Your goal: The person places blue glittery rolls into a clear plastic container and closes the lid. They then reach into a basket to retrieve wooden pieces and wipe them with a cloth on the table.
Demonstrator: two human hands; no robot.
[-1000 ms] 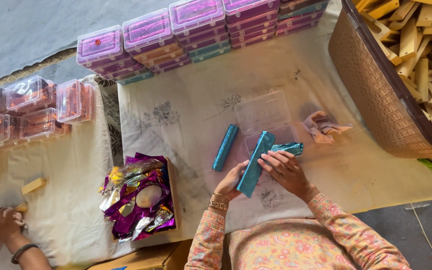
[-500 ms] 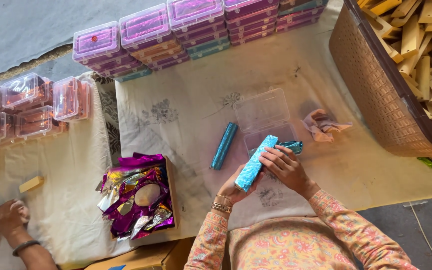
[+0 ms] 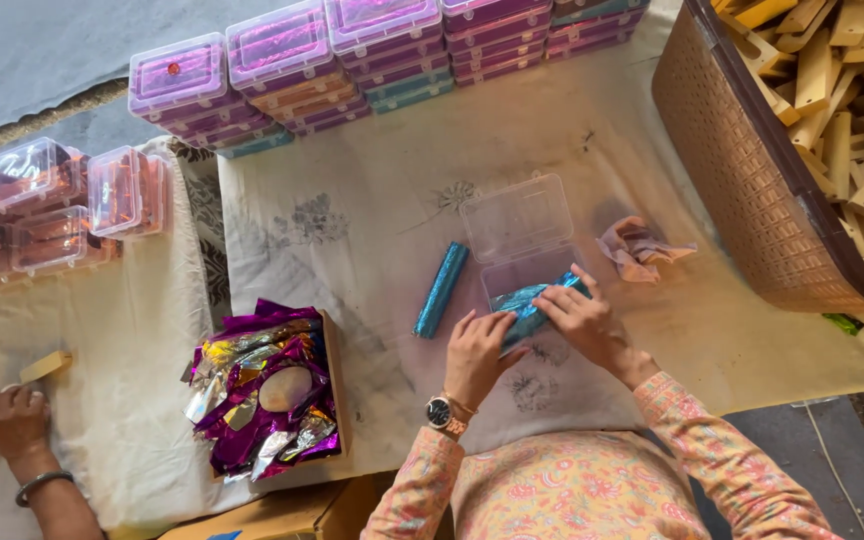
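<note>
**Blue foil stick goes down into the clear box**

A second ago the blue foil-wrapped stick [image 3: 530, 303] was held up between both hands; now it lies lowered into the open clear plastic box [image 3: 522, 240], its lid flung back on the pale printed cloth [image 3: 352, 210]. The left hand [image 3: 480, 352] pinches the near end of the stick, fingers pressed together, while the right hand [image 3: 580, 315] presses flat along its top. A second blue foil-wrapped stick [image 3: 441, 290] waits just beside the box (untouched). So packing is underway. Nearby sits a cardboard tray of purple and gold foil sheets [image 3: 262, 390].
</note>
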